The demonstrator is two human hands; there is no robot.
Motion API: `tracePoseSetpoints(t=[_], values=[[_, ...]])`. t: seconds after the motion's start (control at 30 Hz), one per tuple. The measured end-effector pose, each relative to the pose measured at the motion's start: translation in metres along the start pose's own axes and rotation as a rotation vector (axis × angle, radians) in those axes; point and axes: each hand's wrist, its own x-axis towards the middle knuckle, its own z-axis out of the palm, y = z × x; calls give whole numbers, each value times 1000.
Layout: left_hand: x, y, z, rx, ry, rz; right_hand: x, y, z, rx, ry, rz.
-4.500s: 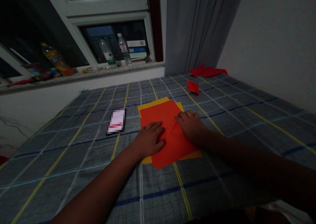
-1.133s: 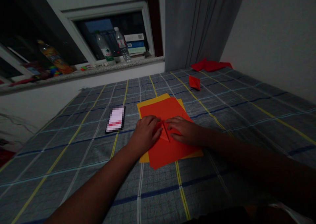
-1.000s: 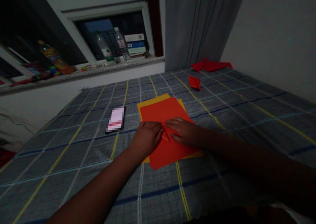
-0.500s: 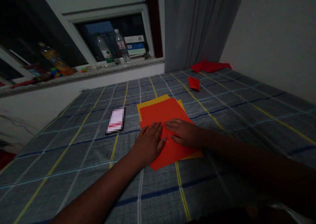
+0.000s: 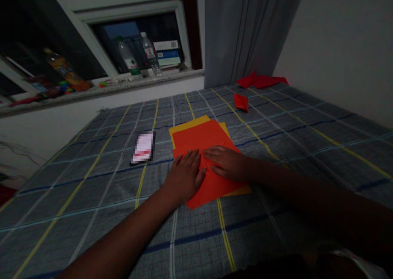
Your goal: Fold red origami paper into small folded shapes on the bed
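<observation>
My left hand [image 5: 185,177] lies flat with spread fingers on a sheet of red-orange paper [image 5: 201,134]. My right hand [image 5: 226,162] rests on the same sheet, its fingertips close to my left hand. Between them the paper shows a fold line, partly hidden by my fingers. A yellow paper sheet [image 5: 188,125] lies under the red-orange one, showing at the far edge and at the near right corner [image 5: 238,191]. Neither hand is gripping anything.
A phone [image 5: 143,148] with a pixelated screen lies left of the paper on the checked grey cloth [image 5: 92,189]. A folded red paper piece [image 5: 241,102] and a red paper heap [image 5: 262,81] lie farther back. Bottles [image 5: 150,54] and books [image 5: 164,51] stand on the windowsill.
The raised paper flap between my hands now lies flatter. My left hand has gone from a cupped pose at the fold to lying flat with spread fingers.
</observation>
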Motion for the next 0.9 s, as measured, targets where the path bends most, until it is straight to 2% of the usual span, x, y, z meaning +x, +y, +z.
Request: tracePoseSetpoints(t=[0.2,0.63,0.9], values=[[0,0,1,-15,22,-6,0,-1,0,-49,-25,-4],[-1,-6,5,-33,40,-29,-2,2,2,22,6,-2],[3,-18,-2,-147,172,76,-2,4,4,69,49,-26]])
